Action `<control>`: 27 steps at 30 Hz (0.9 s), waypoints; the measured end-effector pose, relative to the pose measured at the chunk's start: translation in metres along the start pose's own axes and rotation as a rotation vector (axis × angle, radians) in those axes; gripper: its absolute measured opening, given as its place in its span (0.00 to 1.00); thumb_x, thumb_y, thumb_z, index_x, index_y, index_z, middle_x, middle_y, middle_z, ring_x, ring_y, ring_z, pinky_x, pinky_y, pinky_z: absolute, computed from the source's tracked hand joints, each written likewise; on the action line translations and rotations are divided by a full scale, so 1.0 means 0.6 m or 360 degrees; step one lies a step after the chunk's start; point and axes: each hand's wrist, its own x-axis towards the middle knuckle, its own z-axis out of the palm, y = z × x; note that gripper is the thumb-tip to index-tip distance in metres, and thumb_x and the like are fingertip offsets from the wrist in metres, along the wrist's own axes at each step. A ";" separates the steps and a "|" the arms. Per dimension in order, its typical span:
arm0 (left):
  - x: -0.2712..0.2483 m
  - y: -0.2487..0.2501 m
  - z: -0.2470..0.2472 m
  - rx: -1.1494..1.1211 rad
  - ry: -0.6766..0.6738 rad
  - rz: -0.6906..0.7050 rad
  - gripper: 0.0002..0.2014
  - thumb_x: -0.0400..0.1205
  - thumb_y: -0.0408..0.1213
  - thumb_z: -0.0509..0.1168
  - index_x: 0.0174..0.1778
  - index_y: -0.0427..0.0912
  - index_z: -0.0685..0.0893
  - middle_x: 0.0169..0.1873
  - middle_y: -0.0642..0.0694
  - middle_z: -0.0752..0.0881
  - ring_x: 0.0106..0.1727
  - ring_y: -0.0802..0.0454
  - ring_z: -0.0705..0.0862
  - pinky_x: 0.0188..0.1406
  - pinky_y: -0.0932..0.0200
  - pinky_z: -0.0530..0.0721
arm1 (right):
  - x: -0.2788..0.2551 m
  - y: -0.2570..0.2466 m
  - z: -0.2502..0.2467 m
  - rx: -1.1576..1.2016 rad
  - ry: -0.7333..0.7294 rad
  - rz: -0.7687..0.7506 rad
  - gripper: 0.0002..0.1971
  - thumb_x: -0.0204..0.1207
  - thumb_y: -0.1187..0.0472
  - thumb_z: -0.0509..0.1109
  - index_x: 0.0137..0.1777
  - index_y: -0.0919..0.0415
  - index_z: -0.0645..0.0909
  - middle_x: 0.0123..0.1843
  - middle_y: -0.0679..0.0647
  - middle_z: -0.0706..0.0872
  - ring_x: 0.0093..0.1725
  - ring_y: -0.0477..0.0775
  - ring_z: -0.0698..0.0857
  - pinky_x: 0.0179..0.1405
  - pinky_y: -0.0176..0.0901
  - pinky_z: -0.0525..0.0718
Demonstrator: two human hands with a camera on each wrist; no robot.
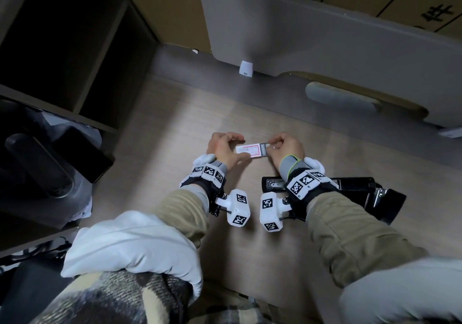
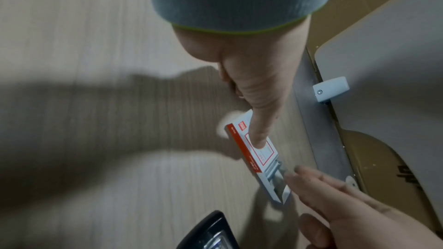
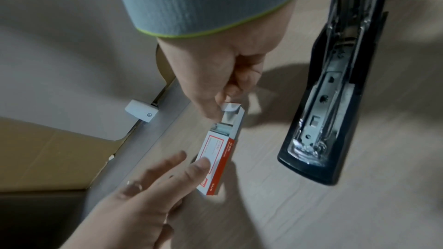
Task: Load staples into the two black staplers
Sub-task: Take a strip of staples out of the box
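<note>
A small white and red staple box (image 1: pixel 251 150) lies on the wooden desk (image 1: pixel 175 123). My left hand (image 1: pixel 240 147) holds its left end, with one digit pressed on top (image 2: pixel 257 139) of the box (image 2: pixel 254 150). My right hand (image 1: pixel 271 145) pinches the white end flap (image 3: pixel 230 106) of the inner tray, which is slid partly out, and metal staples (image 3: pixel 224 127) show inside. A black stapler (image 1: pixel 350 186) lies flipped open just behind my right wrist, its metal channel (image 3: pixel 323 105) exposed. I cannot make out a second stapler.
A grey partition panel (image 1: pixel 325 36) with a white bracket (image 1: pixel 246 68) stands along the desk's far edge, with cardboard behind it. A dark shelf unit (image 1: pixel 62 48) and dark objects (image 1: pixel 37 163) fill the left side.
</note>
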 end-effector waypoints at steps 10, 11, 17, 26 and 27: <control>0.009 0.002 0.008 0.0385 -0.0119 0.0026 0.20 0.66 0.51 0.81 0.54 0.66 0.89 0.53 0.56 0.72 0.65 0.51 0.77 0.64 0.52 0.80 | 0.006 0.012 0.010 -0.0276 -0.0108 0.0121 0.07 0.66 0.48 0.76 0.41 0.49 0.89 0.41 0.47 0.90 0.42 0.58 0.88 0.42 0.37 0.78; 0.011 0.000 0.009 0.0380 -0.0112 0.0026 0.20 0.66 0.51 0.80 0.54 0.67 0.89 0.53 0.56 0.73 0.64 0.51 0.78 0.64 0.52 0.80 | 0.007 0.012 0.010 -0.0245 -0.0104 0.0152 0.07 0.66 0.49 0.77 0.40 0.49 0.89 0.40 0.47 0.90 0.41 0.58 0.88 0.42 0.37 0.79; 0.014 -0.002 0.008 0.0403 -0.0108 0.0043 0.19 0.66 0.52 0.80 0.53 0.66 0.89 0.58 0.52 0.78 0.63 0.51 0.78 0.64 0.51 0.80 | 0.005 0.009 0.007 -0.0163 -0.0080 0.0213 0.06 0.65 0.50 0.76 0.38 0.50 0.88 0.37 0.49 0.90 0.39 0.58 0.88 0.41 0.37 0.81; 0.010 0.016 0.015 0.0356 -0.0063 -0.0001 0.18 0.66 0.49 0.79 0.52 0.64 0.88 0.57 0.50 0.78 0.61 0.51 0.79 0.63 0.52 0.81 | -0.016 0.015 -0.031 0.0127 0.0043 0.0202 0.10 0.57 0.48 0.72 0.35 0.51 0.84 0.29 0.48 0.90 0.30 0.55 0.90 0.36 0.45 0.90; 0.006 0.022 0.017 0.0286 -0.0028 0.0031 0.17 0.68 0.50 0.78 0.53 0.63 0.88 0.56 0.50 0.79 0.59 0.53 0.79 0.62 0.54 0.80 | -0.023 0.014 -0.039 0.0178 0.0010 0.0192 0.09 0.58 0.51 0.73 0.37 0.53 0.84 0.27 0.48 0.90 0.26 0.53 0.90 0.30 0.42 0.88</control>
